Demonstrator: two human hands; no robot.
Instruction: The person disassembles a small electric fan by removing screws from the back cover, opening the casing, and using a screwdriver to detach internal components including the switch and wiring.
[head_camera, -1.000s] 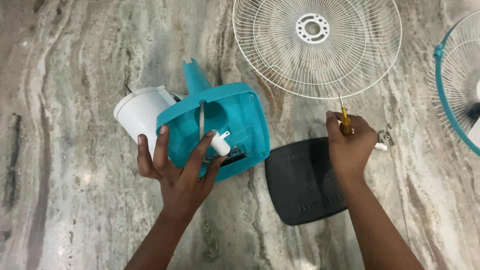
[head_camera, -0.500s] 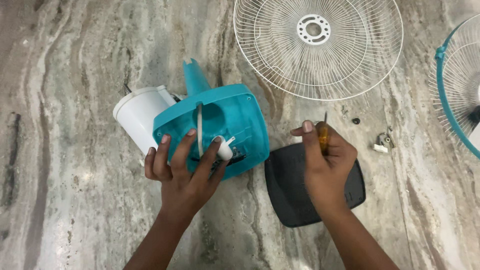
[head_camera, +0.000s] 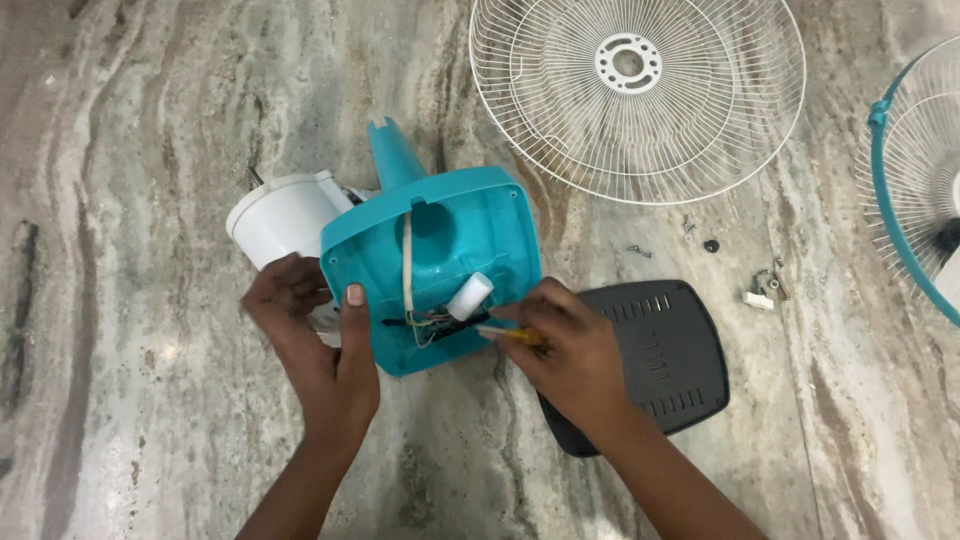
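- Both hands are closing in on the teal fan base compared with a moment ago: the left hand is now gripping the base's left edge, fingers curled round it and thumb pressing on the rim, instead of lying spread over the opening.
- Meanwhile the right hand is arriving from over the dark cover plate and is now touching the base's lower right edge, fingers pinching a yellow-handled screwdriver whose tip is pointing into the open cavity.
- Inside that cavity a white cylindrical part and a bundle of wires are showing; the white motor housing is sticking out behind the base on the left.
- Everything is resting on a grey-veined stone floor, with the base sitting near the middle of the view.
- Left of the base, the floor is lying open all the way to the left edge.
- Just right of the right hand, the dark grey cover plate is lying flat, partly hidden by the wrist.
- Beyond it, small screws and bits are scattering between the plate and the white wire fan guard at the far edge.
- At the right edge, a teal-rimmed fan guard is running out of view, narrowing the room on that side.
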